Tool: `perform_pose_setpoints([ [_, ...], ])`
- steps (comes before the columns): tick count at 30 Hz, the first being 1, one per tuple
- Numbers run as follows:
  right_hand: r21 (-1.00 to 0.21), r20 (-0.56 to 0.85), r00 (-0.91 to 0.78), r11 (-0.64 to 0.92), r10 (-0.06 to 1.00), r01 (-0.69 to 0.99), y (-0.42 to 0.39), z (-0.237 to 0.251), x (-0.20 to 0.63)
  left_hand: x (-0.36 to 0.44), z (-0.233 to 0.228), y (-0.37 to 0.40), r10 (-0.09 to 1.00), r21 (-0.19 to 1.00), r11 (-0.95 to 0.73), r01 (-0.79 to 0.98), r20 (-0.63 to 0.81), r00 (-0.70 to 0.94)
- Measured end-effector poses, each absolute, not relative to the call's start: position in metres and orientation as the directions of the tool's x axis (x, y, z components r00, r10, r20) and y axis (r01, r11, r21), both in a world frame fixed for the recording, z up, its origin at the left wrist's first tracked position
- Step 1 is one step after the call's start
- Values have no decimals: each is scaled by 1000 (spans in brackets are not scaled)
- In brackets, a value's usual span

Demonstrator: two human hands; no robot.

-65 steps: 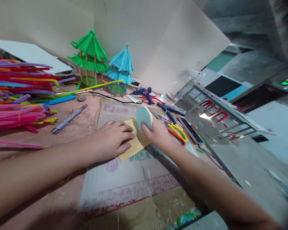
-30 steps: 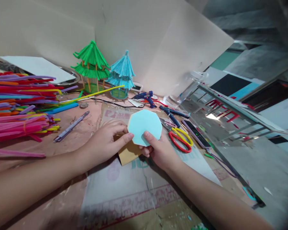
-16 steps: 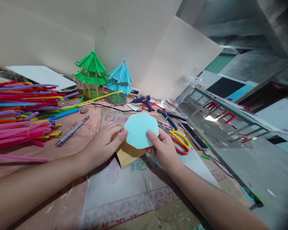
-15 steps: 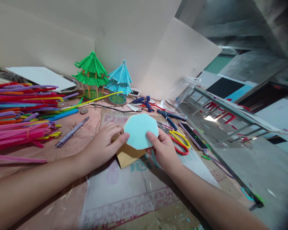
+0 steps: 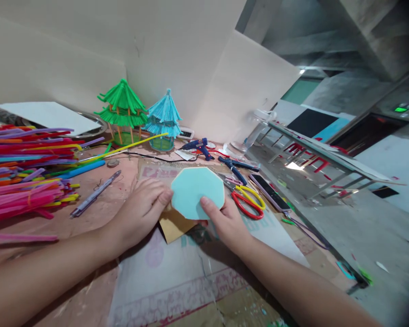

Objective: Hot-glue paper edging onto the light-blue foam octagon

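A light-blue octagonal card (image 5: 194,193) with a pale edge is held up over the table between my hands. My right hand (image 5: 226,218) grips its lower right side, thumb flat on the blue face and fingers behind. At the card's left edge is my left hand (image 5: 146,206), closed, its thumb tip against the rim; its other fingers are partly hidden. Below the card a brown paper piece (image 5: 175,225) is partly covered. Scissors (image 5: 248,205) with red and yellow handles lie just beyond my right hand.
Pipe cleaners (image 5: 23,168) are heaped at left near a pen (image 5: 95,194). Behind stand a green pavilion model (image 5: 122,111) and a blue one (image 5: 164,118). A glue gun (image 5: 199,146), pliers (image 5: 235,168) and a phone (image 5: 269,191) lie toward the table's right edge.
The view has shifted slightly, so most things sit a little further left. My left thumb has slid off the blue face to the card's edge. My right hand keeps its grip.
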State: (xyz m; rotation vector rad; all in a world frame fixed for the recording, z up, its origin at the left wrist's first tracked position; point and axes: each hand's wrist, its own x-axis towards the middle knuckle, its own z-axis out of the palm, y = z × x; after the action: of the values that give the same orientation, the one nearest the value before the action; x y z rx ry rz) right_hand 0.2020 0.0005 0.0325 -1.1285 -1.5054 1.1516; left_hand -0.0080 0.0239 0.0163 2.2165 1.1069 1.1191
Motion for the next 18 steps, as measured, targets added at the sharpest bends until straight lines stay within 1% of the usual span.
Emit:
perform_pose_setpoints([
  [3,-987,96,-192,119,977,112,1,32,203,-9,14,26,851,703,-523,482,458,255],
  [6,-989,54,-209,81,976,123,2,35,202,-8,10,26,872,773,-487,406,457,176],
  [8,-989,27,-219,57,975,134,2,37,201,-8,9,25,872,798,-489,352,452,188],
  [11,-991,3,-195,29,981,134,2,38,200,-8,12,23,876,819,-473,325,400,268],
  [14,-991,-12,-197,14,980,130,3,37,200,-8,17,21,892,827,-433,359,337,300],
  [16,-993,-6,-204,18,979,120,4,37,201,-9,18,22,897,809,-430,400,331,293],
  [18,-994,13,-192,35,981,108,3,38,202,-10,17,22,891,790,-448,419,357,281],
])
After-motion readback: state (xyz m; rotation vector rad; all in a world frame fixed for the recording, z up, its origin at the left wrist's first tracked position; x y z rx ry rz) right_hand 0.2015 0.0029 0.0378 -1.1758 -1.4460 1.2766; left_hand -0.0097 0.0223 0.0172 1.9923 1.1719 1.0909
